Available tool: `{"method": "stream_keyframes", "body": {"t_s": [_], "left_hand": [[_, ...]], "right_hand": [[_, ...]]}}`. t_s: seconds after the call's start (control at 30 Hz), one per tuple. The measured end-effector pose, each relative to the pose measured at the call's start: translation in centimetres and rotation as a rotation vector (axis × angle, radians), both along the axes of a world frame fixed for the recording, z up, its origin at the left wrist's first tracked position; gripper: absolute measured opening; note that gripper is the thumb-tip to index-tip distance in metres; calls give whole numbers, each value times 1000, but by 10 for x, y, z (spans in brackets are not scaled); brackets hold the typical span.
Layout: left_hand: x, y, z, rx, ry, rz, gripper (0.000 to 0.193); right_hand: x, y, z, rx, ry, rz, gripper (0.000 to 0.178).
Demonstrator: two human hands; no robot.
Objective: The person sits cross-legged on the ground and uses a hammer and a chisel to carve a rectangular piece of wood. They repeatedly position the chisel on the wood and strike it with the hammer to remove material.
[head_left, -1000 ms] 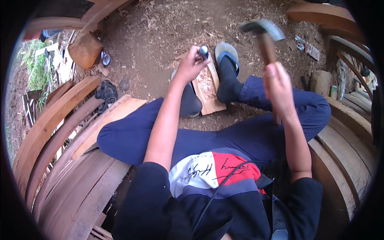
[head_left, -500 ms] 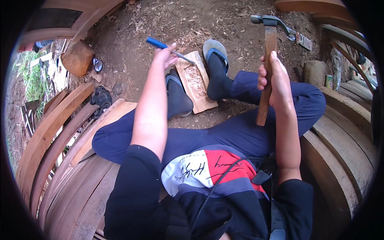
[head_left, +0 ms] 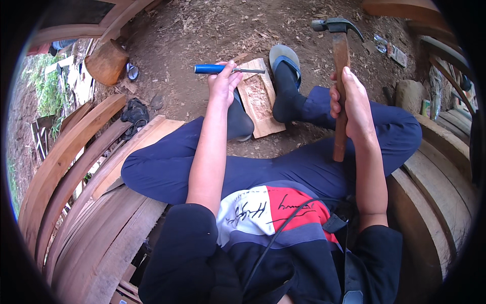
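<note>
A chisel (head_left: 206,69) with a blue handle lies almost level in my left hand (head_left: 223,86), its metal blade pointing right over the far end of a wooden board (head_left: 271,126). The board rests on the ground between my feet, with a rough, chipped-out hollow along its middle. My right hand (head_left: 356,104) is closed round the wooden handle of a claw hammer (head_left: 341,50). The hammer head points away from me, to the right of the board and apart from it.
My feet in flip-flops (head_left: 286,61) flank the board. Wood chips litter the dirt ground (head_left: 202,25). Curved planks (head_left: 76,147) stand at left, more boards (head_left: 430,177) at right. A wood stump (head_left: 107,62) sits far left, a clear package (head_left: 397,54) far right.
The chisel has swung from slanting down into the hollow to nearly level, and its tip has moved off the hollow toward the far end. The hammer stays in my right hand.
</note>
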State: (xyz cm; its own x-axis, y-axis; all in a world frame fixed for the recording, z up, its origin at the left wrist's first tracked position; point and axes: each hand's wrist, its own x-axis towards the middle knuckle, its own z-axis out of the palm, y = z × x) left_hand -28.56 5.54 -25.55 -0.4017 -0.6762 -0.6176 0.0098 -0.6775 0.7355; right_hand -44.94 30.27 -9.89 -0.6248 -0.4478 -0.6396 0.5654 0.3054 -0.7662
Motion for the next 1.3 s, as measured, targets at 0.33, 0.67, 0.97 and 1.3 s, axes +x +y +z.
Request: {"method": "stream_keyframes", "body": {"t_s": [0.33, 0.67, 0.97, 1.3], "left_hand": [[6, 9, -6, -326, -142, -142, 25], [12, 9, -23, -711, -363, -340, 27], [12, 9, -19, -713, -387, -343, 28], [4, 17, 0, -831, -378, -347, 23]], "right_hand": [[-1, 1, -3, -15, 13, -49, 39], [0, 0, -1, 1, 11, -15, 39], [1, -1, 0, 19, 5, -13, 39], [0, -1, -3, 15, 17, 5, 39]]}}
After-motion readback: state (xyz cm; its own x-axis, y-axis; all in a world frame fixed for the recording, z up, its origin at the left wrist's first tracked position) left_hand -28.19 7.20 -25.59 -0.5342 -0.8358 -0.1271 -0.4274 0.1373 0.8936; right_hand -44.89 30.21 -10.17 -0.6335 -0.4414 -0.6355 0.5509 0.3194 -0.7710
